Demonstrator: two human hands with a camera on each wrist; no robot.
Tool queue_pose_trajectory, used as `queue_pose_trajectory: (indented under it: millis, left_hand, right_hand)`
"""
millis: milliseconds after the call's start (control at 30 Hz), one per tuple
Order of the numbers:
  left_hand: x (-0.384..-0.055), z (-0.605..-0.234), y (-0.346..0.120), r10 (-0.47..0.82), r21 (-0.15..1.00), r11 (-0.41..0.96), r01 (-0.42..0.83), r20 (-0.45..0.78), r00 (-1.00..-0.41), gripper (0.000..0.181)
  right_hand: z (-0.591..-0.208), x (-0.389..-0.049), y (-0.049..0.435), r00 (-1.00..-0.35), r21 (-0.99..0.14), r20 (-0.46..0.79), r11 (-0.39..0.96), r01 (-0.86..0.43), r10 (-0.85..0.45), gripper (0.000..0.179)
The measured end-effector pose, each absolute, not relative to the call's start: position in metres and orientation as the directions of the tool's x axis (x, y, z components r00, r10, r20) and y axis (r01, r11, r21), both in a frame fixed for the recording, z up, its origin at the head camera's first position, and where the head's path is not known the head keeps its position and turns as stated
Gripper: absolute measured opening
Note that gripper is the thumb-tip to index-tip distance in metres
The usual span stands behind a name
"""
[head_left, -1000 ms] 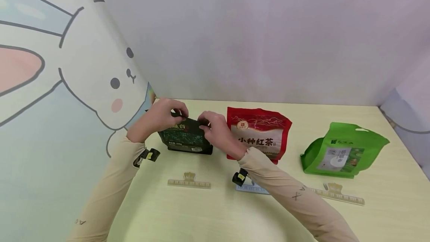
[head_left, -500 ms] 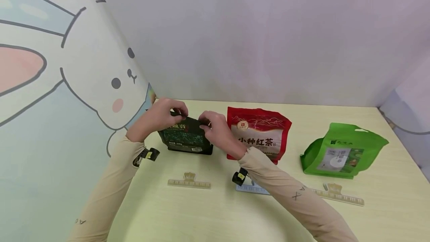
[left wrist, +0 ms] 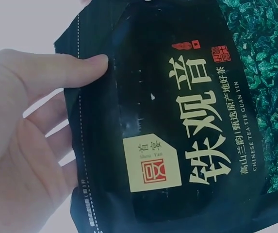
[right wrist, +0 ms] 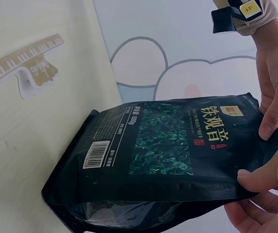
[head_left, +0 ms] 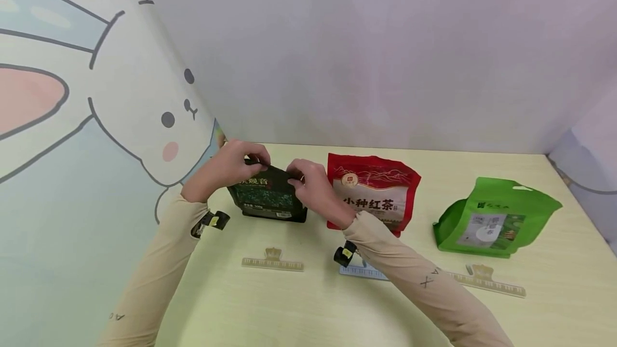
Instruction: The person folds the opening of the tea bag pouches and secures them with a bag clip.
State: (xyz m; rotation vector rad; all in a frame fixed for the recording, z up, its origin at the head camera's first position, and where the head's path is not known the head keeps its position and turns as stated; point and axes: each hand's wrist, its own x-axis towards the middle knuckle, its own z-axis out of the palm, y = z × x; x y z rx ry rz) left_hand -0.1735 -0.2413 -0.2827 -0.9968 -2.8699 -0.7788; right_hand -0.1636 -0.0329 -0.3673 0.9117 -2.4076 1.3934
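A dark green-black tea bag [head_left: 264, 197] stands upright on the table at the left. My left hand [head_left: 236, 164] pinches its top edge, thumb on the printed front and fingers behind. In the left wrist view the thumb [left wrist: 88, 70] presses beside gold Chinese lettering. The right hand [head_left: 315, 189] pinches the same top edge near its right corner; the right wrist view shows that thumb [right wrist: 260, 179] on the front face. Nearest in front of the bag lies a beige piano-key clip [head_left: 272, 260].
A red tea bag [head_left: 373, 191] stands just right of my right hand. Farther right is a green tea bag [head_left: 496, 218]. A blue clip [head_left: 363, 271], partly under the right forearm, and another beige clip [head_left: 487, 280] lie in front. A wall with a rabbit drawing [head_left: 144, 122] bounds the left.
Both hands keep their pinch on the dark tea bag's top edge, with hardly any movement. The whole head view has shifted very slightly.
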Motion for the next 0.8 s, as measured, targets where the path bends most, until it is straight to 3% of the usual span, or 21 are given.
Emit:
queue_pose_trajectory:
  millis: [800]
  left_hand:
    - [-0.1799, -0.2875, -0.245, 0.582, 0.478, 0.639, 0.603, 0.211, -0.785, 0.018]
  right_hand:
    - [-0.3704, -0.1638, -0.0325, -0.776, -0.725, 0.492, 0.307, -0.616, -0.396, 0.012]
